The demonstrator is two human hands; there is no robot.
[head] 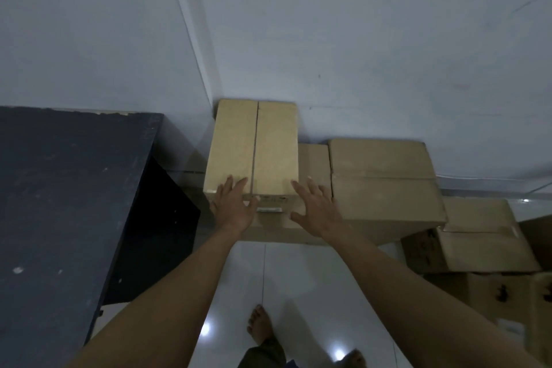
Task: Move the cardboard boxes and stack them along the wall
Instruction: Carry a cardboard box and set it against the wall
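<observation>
Top box: a plain cardboard box (254, 146) sits tight in the corner, its far end against the wall (358, 39), lying on top of another box (268, 228) whose front face shows below it.
Left hand (234, 206): fingers straight and spread, laid over the near top edge of the top box, thumb down on the front – gripping nothing.
Right hand (316, 207): also flat and splayed, at the near right corner of the same box; whether the palm presses on the cardboard I cannot tell.
Neighbouring boxes: a large box (385, 185) stands just beside, to the right and along the same wall, with a smaller one (313, 164) wedged between it and the corner stack.
Further right: two more boxes, one (484, 236) stacked on another (478, 290) with black print – these sit nearer the person, away from the wall.
Left side: a dark table (59, 203) close to the corner stack.
Floor: glossy white tile (298, 278), with the person's bare foot (260, 323) on it.
</observation>
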